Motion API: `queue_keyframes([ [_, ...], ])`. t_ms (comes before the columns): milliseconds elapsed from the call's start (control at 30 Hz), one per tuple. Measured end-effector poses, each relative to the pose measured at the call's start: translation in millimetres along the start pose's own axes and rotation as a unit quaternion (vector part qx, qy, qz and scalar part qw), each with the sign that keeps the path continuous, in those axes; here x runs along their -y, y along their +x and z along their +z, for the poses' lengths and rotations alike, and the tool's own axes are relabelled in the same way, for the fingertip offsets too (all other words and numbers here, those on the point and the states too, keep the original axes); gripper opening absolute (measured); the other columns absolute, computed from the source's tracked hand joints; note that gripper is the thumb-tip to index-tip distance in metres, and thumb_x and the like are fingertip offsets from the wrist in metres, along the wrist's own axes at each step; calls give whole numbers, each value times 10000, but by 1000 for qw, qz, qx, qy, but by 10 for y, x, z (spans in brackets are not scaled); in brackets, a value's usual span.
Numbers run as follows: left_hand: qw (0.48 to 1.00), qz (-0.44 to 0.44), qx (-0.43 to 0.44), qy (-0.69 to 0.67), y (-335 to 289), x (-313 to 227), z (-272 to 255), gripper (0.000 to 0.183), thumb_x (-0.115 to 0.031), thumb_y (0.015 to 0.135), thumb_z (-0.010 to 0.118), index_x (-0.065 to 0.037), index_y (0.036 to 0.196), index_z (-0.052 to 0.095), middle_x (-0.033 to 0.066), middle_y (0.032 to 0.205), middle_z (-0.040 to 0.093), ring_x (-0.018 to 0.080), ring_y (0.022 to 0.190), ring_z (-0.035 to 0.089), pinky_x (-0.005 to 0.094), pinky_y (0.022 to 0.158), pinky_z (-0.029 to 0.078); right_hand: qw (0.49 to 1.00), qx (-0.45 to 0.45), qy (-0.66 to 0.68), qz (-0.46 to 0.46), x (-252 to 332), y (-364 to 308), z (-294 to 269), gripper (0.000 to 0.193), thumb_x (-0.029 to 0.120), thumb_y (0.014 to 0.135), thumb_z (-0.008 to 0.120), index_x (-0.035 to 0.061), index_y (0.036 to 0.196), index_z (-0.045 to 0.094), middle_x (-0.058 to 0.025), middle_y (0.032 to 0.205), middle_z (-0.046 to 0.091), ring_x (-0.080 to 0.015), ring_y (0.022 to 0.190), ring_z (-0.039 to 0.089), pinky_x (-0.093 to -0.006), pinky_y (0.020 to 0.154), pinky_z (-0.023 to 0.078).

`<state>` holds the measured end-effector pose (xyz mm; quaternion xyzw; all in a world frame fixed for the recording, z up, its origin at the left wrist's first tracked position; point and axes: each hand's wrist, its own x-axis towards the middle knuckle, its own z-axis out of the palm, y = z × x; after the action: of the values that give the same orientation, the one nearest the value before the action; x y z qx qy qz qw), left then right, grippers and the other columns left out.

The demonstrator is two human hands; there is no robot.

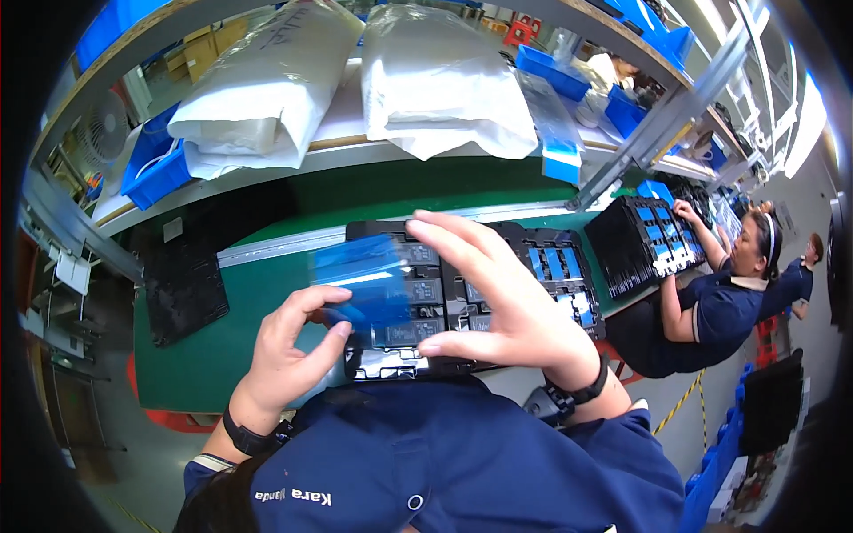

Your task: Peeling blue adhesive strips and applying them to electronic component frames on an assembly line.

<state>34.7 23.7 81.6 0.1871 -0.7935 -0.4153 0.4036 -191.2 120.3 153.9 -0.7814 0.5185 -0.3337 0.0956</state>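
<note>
My left hand (289,348) pinches the near left edge of a see-through blue film sheet (362,271) between thumb and fingers. The sheet hovers, a little blurred, over the left part of a black tray (456,355). Flat dark battery-like pieces with printed labels (419,291) lie in the tray's compartments, some seen through the film. Above the tray's middle my right hand (511,302) is open, fingers and thumb spread, holding nothing. It hides part of the tray. To its right, another black tray (563,275) holds pieces with blue faces.
Black sheets (184,298) lie at the left of the green bench (178,369). A metal rail (275,249) runs behind the trays. White bags (440,84) and blue bins (158,169) fill the shelf above. At right, a co-worker (711,293) handles a tall stack of black trays (626,249).
</note>
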Motion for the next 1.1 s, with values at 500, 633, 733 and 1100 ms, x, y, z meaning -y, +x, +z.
queue_keyframes([
  [500, 979, -129, 145, -66, 127, 138, 68, 325, -163, 840, 634, 1, 578, 533, 13, 507, 503, 93, 459, 501, 224, 439, 376, 975, -217, 51, -11, -332, -260, 416, 35, 26, 800, 615, -2, 818, 626, -105, 746, 633, -198, 663, 626, -285, 602, 495],
  [633, 994, -95, 29, -55, 40, 250, -7, 685, -591, 885, 383, 24, 657, 582, 78, 662, 555, 142, 638, 544, 261, 589, 411, 822, -401, 271, 299, -469, -532, 200, 85, 61, 835, 626, -19, 862, 618, -20, 710, 603, -61, 597, 557, -201, 562, 457],
  [733, 970, -152, -45, -186, -82, 244, 13, 776, -676, 873, 235, 15, 907, 586, 87, 882, 570, 148, 816, 534, 262, 756, 418, 838, -252, 199, 441, -442, -764, 93, 155, 101, 777, 701, -13, 845, 620, 26, 659, 565, -13, 565, 479, -166, 521, 385],
  [1100, 970, -160, 35, -181, -83, 400, 149, 682, -550, 925, 315, 71, 1089, 544, 138, 1031, 585, 169, 909, 570, 251, 795, 418, 860, -116, 119, 483, -545, -1048, 272, 152, 147, 785, 676, 13, 767, 606, 59, 589, 478, -10, 553, 400, -193, 493, 318],
])
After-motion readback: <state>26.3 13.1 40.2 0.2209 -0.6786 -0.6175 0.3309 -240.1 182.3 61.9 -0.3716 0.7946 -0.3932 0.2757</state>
